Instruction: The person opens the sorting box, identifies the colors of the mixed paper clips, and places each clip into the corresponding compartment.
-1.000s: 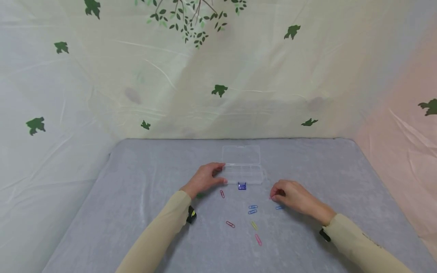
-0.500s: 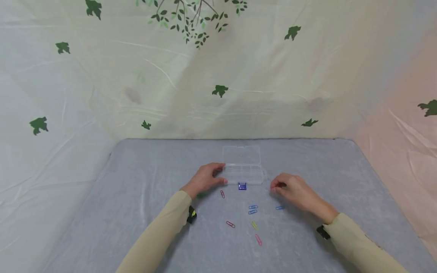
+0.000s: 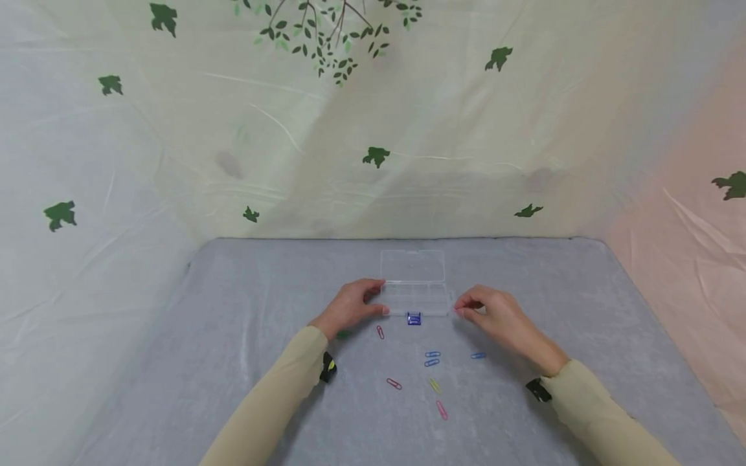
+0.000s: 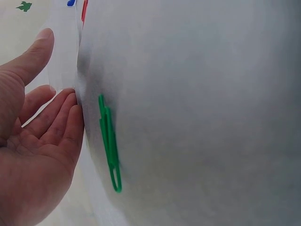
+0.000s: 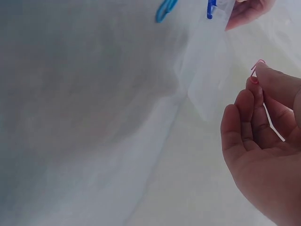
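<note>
Currently, the right hand (image 3: pixel 492 317) pinched a pink clip (image 5: pixel 254 80) between fingers and thumb, just right of the open box (image 3: pixel 422 298). The left hand (image 3: pixel 348 307) gripped the box's left end. A light pinch, firm bracing and clearance over the right edge seemed best.

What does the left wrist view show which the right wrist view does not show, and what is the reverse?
Only the left wrist view shows the green paper clip, a red clip near the top edge and a dark green mark.

Only the right wrist view shows the right hand pinching a pink clip, and a blue clip cut off at the top.

Both show the left hand, the clear box, its blue latch and the grey cloth.
</note>
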### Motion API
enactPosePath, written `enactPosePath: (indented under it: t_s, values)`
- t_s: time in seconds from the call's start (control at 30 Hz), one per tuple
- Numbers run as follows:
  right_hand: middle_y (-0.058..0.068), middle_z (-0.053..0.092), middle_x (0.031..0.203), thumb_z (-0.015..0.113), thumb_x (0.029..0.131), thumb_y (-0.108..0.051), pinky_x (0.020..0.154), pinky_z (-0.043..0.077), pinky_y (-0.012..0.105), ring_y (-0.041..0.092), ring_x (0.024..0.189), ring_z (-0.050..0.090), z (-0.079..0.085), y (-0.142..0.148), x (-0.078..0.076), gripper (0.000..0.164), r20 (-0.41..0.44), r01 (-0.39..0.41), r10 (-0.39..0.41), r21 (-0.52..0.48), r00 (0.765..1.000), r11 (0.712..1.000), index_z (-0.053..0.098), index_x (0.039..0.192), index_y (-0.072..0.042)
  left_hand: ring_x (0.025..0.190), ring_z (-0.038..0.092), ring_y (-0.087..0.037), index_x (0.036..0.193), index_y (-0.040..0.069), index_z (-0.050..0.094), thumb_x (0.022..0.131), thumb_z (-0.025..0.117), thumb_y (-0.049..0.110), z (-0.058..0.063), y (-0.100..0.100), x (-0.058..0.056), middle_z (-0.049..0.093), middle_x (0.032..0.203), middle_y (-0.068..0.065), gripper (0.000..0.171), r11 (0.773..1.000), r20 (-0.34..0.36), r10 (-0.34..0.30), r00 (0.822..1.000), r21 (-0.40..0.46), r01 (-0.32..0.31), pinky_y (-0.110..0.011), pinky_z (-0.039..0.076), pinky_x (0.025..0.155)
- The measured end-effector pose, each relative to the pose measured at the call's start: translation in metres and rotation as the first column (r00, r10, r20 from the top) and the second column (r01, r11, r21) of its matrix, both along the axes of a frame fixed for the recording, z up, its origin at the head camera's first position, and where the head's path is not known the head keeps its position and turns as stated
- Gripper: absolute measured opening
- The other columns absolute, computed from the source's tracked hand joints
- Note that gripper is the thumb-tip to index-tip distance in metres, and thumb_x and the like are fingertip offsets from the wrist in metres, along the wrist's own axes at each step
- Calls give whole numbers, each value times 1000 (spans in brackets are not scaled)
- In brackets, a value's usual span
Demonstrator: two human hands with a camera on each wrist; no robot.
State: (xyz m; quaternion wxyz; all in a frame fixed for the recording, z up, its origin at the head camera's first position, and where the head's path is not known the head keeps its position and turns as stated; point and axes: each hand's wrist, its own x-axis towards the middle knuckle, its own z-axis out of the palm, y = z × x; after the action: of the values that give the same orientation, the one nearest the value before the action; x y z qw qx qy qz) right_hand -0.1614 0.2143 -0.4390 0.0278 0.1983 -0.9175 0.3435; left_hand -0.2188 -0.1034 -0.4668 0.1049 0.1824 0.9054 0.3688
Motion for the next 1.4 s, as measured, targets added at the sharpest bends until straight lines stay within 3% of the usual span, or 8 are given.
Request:
enactPosePath:
  t_s: [0.37,0.8,1.4]
  values:
    - [-3,71,96,78,92,-4,79,59,37,17,91,67,-1,-14,-10,10,-15,23,-23,-14,1000,1000,76,97,-12,124,62,-31,146,4,58,89,84,23,0,0,1,65,137,-16,65,1000,7,13,1000,10,-13,-44,48,108]
    - [2,73,98,74,93,1,83,59,43,21,92,68,-4,-27,-24,11,-20,20,-21,-47,1000,999,76,99,-8,124,62,-31,146,4,57,91,83,25,0,-1,1,65,138,-15,65,1000,7,5,1000,3,-6,-45,47,109]
    - [5,72,100,73,95,-1,83,58,43,20,91,65,-15,-38,-36,9,26,-6,5,57,1000,998,77,96,-9,127,60,-32,148,4,55,92,82,26,2,1,4,63,140,-15,66,1000,31,18,999,-5,-18,-45,46,111]
